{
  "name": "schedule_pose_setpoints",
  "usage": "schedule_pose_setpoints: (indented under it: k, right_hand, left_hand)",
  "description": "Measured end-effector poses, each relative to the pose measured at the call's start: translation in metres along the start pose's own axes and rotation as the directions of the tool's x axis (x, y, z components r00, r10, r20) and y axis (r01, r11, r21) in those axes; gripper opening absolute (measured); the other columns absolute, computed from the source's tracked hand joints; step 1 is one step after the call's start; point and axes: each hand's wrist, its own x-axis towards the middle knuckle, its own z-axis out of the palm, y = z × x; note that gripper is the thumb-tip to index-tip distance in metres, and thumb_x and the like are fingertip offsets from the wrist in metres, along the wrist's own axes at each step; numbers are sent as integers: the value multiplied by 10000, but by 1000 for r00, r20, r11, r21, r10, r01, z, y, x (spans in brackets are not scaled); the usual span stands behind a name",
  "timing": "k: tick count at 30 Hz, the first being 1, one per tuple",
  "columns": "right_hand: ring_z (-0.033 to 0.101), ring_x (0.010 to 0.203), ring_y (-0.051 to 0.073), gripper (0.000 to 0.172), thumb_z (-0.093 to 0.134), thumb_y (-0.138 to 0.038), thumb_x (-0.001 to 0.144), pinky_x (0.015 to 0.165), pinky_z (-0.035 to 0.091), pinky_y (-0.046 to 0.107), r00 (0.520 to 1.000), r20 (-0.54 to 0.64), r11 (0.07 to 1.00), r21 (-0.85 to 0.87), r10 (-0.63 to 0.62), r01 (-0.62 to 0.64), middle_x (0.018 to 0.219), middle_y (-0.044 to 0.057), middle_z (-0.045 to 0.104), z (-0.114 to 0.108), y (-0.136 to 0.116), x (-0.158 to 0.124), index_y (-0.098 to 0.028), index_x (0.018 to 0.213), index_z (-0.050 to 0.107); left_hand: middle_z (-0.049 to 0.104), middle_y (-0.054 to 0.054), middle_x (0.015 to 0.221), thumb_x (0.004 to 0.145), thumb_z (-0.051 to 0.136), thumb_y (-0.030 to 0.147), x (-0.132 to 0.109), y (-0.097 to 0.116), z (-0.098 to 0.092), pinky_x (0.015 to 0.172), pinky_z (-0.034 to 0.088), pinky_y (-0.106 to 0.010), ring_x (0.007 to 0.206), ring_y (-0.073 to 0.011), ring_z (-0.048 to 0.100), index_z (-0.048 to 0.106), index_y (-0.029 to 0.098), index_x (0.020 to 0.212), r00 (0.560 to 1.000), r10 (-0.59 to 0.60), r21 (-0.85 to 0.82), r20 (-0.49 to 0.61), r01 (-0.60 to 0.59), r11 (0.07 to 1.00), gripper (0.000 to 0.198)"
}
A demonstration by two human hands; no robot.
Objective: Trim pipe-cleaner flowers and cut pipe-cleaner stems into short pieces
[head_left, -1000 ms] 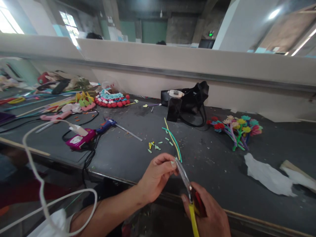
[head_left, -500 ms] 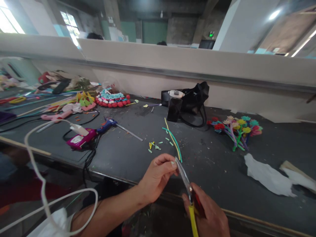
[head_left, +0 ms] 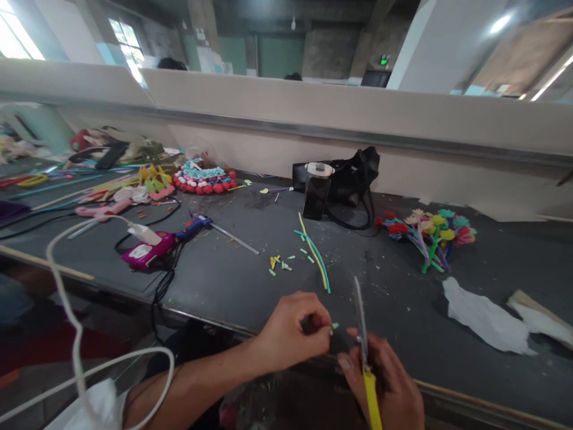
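Observation:
My left hand [head_left: 293,330] is low in the middle, over the dark table's [head_left: 233,280] near edge, its fingers pinched on a tiny green piece [head_left: 333,327]. Just to its right, my right hand [head_left: 387,382] grips a pair of scissors [head_left: 362,340] with yellow and red handles; the blades point up and away and look closed. On the table beyond the hands lie green and yellow pipe-cleaner stems [head_left: 316,254] and several small cut bits [head_left: 281,264].
A bunch of pipe-cleaner flowers [head_left: 427,233] lies at the right, white cloth [head_left: 486,319] nearer. A black bag [head_left: 347,185] with a dark bottle [head_left: 316,191] stands at the back. Glue guns [head_left: 145,251] with cables, a red-and-blue decoration [head_left: 203,179] and craft clutter fill the left.
Both hands dropped a little toward the table edge. The scissors swung away from my left fingers and now stand more upright. My left hand curled into a pinch on a small green piece.

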Motion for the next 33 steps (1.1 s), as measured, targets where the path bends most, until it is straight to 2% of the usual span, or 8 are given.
schedule_pose_setpoints:
  k: [3,6,11,18,21,23,27,33]
  right_hand:
    - [681,569,121,301,569,-433,914,553,544,164,999,8,996,77,48,-48,754,-2,682,-3,-2,3,-198,1101,569]
    - [695,606,118,284,584,-417,907,579,547,150,999,16,994,100,48,-50,765,-8,679,-2,-2,3,-202,1091,559]
    - [698,638,122,264,567,-389,918,598,549,159,999,-3,998,46,33,-33,828,16,689,0,1,3,-192,1094,565]
    - [701,665,120,233,544,-311,926,628,556,169,999,-22,999,11,-33,33,868,27,692,2,5,4,-182,1119,556]
    - [709,689,129,232,545,-289,916,640,563,181,999,-17,999,8,-39,39,891,32,697,1,5,4,-189,1124,560]
    - [716,708,136,229,553,-279,908,653,567,185,999,1,999,6,-44,44,912,38,705,0,6,4,-190,1119,562]
    - [725,729,143,217,559,-267,905,649,570,176,996,47,997,14,-77,76,923,45,719,-2,8,6,-193,1108,559]
    - [708,654,117,219,582,-283,891,616,558,149,996,88,992,121,-30,19,846,4,712,-4,2,8,-206,1096,576]
  left_hand:
    - [574,24,619,685,585,114,-6,-7,6,674,368,-264,615,-101,512,591,166,697,954,272,258,122,-295,920,53]
    - [565,17,624,670,564,117,-9,-13,10,663,367,-271,600,-106,489,570,166,715,890,413,373,191,-455,808,67]
    - [552,9,627,706,543,139,-11,-16,11,658,372,-279,598,-116,472,558,169,732,861,463,456,211,-506,732,42]
    - [560,11,626,686,565,129,-14,-16,16,644,368,-268,588,-113,473,588,163,732,901,404,441,160,-431,787,62]
    - [597,6,646,682,576,134,-11,-12,13,649,383,-254,615,-117,519,630,166,741,957,226,313,183,-274,909,86]
    - [620,3,675,681,579,136,-7,-10,9,622,394,-226,627,-113,538,657,163,744,969,5,141,246,-41,989,104]
    - [582,31,630,685,575,151,-2,-7,3,580,392,-197,581,-86,494,666,152,710,860,-304,-125,409,382,915,94]
    - [566,52,568,651,673,183,-2,-8,5,527,356,-178,509,-50,442,661,145,654,762,-427,-282,487,600,749,41]
